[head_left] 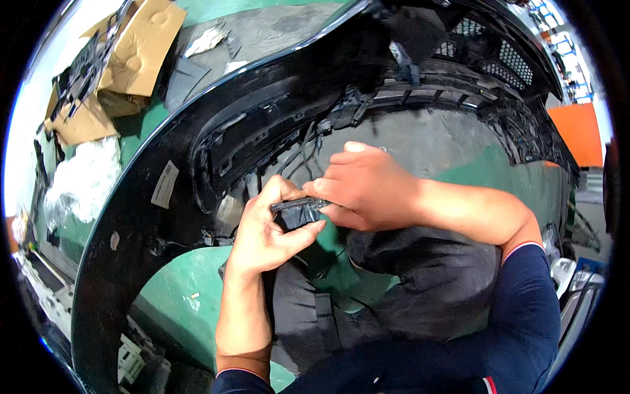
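Observation:
Both hands are on a small dark plastic part in the middle of the view. My left hand grips it from the left, thumb low and index finger bent over the top. My right hand is closed on its right end with curled fingers. Dark wires or hoses run just above my hands along the inside of a large black car bumper, which curves around me. A pale label is stuck on the bumper's left part.
A torn cardboard box, clear plastic wrap and scrap pieces lie beyond the bumper at the left and back. An orange panel stands at the right. My trousered legs are below my hands on the green floor.

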A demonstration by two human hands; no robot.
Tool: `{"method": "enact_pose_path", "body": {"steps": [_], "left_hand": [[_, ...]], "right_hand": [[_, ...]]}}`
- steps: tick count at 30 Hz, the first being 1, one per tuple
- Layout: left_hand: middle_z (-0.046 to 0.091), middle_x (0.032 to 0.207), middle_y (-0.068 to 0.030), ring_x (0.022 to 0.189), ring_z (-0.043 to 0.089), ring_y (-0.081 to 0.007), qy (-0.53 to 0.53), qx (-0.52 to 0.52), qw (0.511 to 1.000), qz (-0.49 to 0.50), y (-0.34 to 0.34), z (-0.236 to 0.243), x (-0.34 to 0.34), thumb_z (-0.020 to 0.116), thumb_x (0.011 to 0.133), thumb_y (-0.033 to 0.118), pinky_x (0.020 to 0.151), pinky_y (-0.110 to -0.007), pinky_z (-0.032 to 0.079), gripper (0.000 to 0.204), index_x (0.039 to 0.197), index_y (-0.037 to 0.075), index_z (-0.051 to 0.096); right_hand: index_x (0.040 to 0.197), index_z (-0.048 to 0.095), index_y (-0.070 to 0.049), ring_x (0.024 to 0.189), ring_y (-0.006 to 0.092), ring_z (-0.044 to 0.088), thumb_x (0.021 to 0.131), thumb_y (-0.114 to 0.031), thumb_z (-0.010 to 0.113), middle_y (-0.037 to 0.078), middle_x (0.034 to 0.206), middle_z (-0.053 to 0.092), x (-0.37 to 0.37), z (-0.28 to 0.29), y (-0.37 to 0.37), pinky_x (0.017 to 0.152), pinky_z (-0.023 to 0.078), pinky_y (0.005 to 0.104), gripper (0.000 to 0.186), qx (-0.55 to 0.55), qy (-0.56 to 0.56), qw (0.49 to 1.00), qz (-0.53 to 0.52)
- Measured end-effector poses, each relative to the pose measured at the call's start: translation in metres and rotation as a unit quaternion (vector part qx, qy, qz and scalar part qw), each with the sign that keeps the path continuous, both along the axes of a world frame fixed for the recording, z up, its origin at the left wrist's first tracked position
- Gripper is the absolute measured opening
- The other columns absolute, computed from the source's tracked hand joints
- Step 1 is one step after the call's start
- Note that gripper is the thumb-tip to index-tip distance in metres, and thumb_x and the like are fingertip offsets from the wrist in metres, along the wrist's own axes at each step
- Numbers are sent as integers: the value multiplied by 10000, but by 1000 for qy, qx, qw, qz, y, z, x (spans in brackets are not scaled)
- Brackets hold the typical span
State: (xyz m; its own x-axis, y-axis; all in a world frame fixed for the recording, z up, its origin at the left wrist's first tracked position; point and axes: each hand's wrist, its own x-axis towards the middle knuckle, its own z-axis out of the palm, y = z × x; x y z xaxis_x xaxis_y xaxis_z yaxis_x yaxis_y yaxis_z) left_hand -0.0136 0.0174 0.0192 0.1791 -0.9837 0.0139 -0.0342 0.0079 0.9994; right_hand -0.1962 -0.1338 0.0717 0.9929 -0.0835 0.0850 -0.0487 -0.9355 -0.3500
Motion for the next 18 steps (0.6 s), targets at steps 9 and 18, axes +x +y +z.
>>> {"method": "enact_pose_path", "body": {"steps": [9,18], "left_hand": [[629,869,-15,786,558,-98,8,19,1000,-6,-7,0,-6,928,688,83,712,-282,445,404,940,60,612],[634,858,-25,780,572,-107,5,12,1000,-5,-9,-4,-5,933,668,81,711,-287,451,412,936,54,622]], "right_hand": [[1120,694,-126,882,271,684,811,-277,795,37,827,658,-6,-1,-5,789,513,448,359,-10,8,1000,-16],[1116,692,-123,874,280,686,813,-274,789,41,832,664,-5,-2,-6,784,511,462,352,-2,5,1000,-19]]}}
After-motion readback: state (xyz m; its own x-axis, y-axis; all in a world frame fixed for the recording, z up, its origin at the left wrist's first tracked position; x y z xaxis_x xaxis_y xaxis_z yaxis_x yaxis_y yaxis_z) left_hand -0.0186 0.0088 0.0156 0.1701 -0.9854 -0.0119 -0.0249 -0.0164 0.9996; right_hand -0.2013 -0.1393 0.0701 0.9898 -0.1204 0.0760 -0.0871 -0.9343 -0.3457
